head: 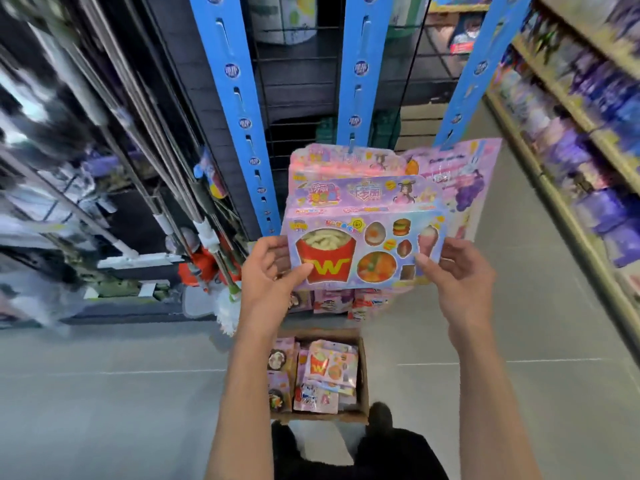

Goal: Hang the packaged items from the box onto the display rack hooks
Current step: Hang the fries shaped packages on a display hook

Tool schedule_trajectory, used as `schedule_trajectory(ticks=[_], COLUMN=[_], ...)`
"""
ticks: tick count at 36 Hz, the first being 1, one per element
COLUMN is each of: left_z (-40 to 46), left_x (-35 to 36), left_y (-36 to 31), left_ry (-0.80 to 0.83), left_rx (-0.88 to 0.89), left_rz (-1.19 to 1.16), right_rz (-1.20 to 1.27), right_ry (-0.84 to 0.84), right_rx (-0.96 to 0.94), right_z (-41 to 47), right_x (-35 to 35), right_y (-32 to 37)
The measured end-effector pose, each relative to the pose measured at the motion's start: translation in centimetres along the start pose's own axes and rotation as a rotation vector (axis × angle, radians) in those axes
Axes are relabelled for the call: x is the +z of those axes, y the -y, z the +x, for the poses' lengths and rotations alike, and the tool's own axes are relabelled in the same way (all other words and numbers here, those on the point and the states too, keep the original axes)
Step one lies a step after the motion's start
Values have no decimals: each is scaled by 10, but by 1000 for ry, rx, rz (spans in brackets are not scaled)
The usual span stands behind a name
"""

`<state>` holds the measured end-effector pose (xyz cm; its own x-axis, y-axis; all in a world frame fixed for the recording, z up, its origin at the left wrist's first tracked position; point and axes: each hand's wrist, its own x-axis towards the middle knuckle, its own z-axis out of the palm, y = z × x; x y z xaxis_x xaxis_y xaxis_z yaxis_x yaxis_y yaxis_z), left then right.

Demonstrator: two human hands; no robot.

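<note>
A pink toy-food package (363,237) with a red fries carton printed on it is held up in front of the display rack (298,84). My left hand (273,271) grips its lower left edge, thumb on the front. My right hand (457,268) grips its lower right edge. Behind it, similar pink packages (343,161) hang from the blue strip (360,71). The cardboard box (363,375) stands on the floor below, with several more packages (329,368) inside.
Blue hanging strips (239,109) run down a black wire grid. Mop and broom handles (166,140) lean at the left. A shelf of purple goods (588,150) lines the right. More packages (332,301) hang low on the rack. My feet stand behind the box.
</note>
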<state>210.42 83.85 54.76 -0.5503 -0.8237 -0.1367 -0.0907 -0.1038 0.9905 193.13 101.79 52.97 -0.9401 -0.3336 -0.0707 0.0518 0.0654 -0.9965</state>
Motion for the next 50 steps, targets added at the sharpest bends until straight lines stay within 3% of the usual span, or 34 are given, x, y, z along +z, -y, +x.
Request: schedule_trajectory(ticks=[17, 50], left_z=[64, 97], left_x=[25, 23], left_y=[-89, -64], left_ry=[-50, -55], left_rx=[272, 61], left_rz=[143, 219], right_rz=[-36, -147], right_ry=[-100, 5], right_rx=[-174, -45], right_z=[70, 100], right_x=[43, 47], right_y=[79, 57])
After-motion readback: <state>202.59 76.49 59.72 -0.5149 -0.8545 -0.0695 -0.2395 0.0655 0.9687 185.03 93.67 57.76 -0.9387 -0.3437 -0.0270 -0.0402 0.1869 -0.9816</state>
